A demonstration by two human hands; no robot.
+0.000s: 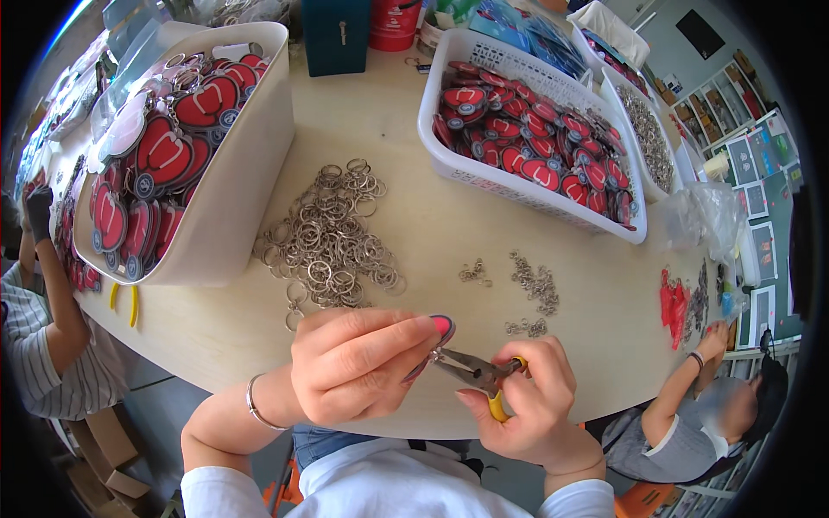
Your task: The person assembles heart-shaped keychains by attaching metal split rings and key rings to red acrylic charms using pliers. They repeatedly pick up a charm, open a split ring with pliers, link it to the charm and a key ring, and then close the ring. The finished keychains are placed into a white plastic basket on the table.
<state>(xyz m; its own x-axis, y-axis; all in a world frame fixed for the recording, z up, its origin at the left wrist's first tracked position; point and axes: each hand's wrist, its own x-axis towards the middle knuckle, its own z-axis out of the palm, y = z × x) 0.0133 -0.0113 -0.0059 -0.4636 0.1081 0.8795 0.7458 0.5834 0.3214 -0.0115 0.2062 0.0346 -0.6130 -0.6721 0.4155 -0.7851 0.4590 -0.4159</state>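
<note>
My left hand is closed on a small red and grey keychain charm, held near the table's front edge. In my right hand is a pair of pliers with yellow handles. The pliers' jaws reach left and meet the small metal ring at the charm; my fingers partly hide the join. Beyond my left hand lies a heap of silver split rings. Little piles of small metal jump rings lie past the pliers.
A white bin full of finished red keychains stands at left, a white basket of red charms at back right. Yellow-handled pliers lie by the bin. A dark green box stands behind. Co-workers sit at left and right.
</note>
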